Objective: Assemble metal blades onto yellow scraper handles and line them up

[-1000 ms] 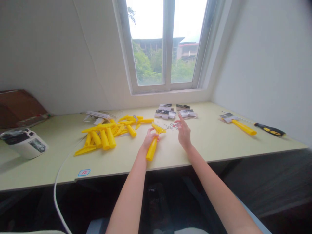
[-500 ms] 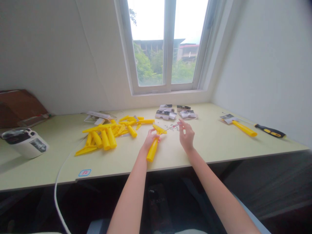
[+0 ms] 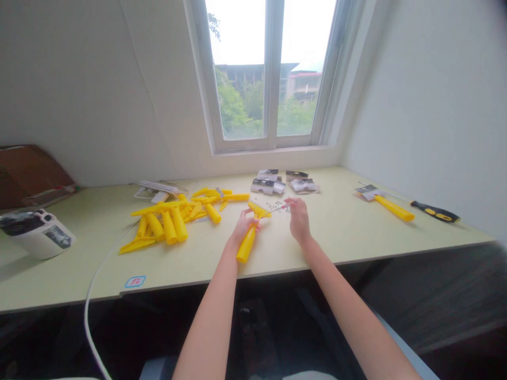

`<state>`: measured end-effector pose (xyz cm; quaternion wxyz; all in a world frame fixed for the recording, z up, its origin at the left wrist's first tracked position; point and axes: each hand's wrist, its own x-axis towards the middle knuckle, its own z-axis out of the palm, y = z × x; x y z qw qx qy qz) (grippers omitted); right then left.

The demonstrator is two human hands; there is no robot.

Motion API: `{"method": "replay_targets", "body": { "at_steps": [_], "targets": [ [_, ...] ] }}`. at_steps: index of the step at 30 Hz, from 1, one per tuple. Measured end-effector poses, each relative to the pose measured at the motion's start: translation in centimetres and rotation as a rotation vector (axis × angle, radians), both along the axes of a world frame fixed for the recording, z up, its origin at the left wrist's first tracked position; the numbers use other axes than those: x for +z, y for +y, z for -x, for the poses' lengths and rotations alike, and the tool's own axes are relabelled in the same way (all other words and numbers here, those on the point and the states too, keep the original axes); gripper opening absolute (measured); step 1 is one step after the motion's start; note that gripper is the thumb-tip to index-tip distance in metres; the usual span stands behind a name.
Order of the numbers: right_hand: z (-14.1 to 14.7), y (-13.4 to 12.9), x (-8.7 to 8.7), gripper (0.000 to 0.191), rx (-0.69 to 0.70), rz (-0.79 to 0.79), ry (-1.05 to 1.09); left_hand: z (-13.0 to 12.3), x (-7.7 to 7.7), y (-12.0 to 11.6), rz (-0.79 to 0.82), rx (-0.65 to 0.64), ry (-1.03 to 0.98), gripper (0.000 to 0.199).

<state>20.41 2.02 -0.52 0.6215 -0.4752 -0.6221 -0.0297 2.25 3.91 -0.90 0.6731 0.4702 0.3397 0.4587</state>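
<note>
My left hand (image 3: 240,229) is closed around the neck of a yellow scraper (image 3: 247,244), whose wide head points away and whose handle angles toward the table's front edge. From the right, my right hand (image 3: 299,220) grips a small screwdriver (image 3: 276,209) with a thin shaft. The shaft's tip meets the scraper head, though the exact contact point is too small to make out. Most of the screwdriver's handle is hidden by my fingers; a bit of red shows there. Small dark screws (image 3: 273,205) lie scattered on the table behind the shaft.
Yellow scraper parts (image 3: 169,227) are heaped on the left of the table (image 3: 178,269). Packaged blades (image 3: 263,185) lie near the window. At right rest another yellow scraper (image 3: 394,207) and a long black-and-yellow screwdriver (image 3: 434,211). A white jar (image 3: 41,240) and a cable (image 3: 90,295) are at left.
The fingers of my right hand have curled from a raised, extended pose to a closer grip on the screwdriver. My left hand and the scraper stay in place; the view shifts slightly.
</note>
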Motion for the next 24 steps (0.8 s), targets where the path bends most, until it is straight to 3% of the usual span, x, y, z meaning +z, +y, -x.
{"method": "replay_targets", "body": {
  "at_steps": [4, 9, 13, 18, 24],
  "targets": [
    [0.10, 0.02, 0.20, 0.031, 0.034, -0.006, 0.019, 0.04, -0.08, 0.07, 0.001, 0.009, 0.018, 0.051],
    [-0.33, 0.06, 0.20, 0.035, 0.039, 0.029, 0.243, 0.04, -0.03, 0.06, -0.001, 0.014, 0.024, 0.051],
    [-0.49, -0.20, 0.05, 0.024, -0.061, 0.010, 0.132, -0.01, 0.04, 0.11, 0.013, 0.037, 0.021, 0.053],
    [-0.55, -0.18, 0.15, 0.033, -0.101, -0.054, -0.008, -0.06, 0.14, 0.09, 0.023, 0.046, 0.004, 0.055],
    [-0.62, -0.21, 0.46, 0.027, -0.027, -0.019, 0.148, -0.14, 0.37, -0.08, 0.027, 0.057, 0.025, 0.053]
  ]
}}
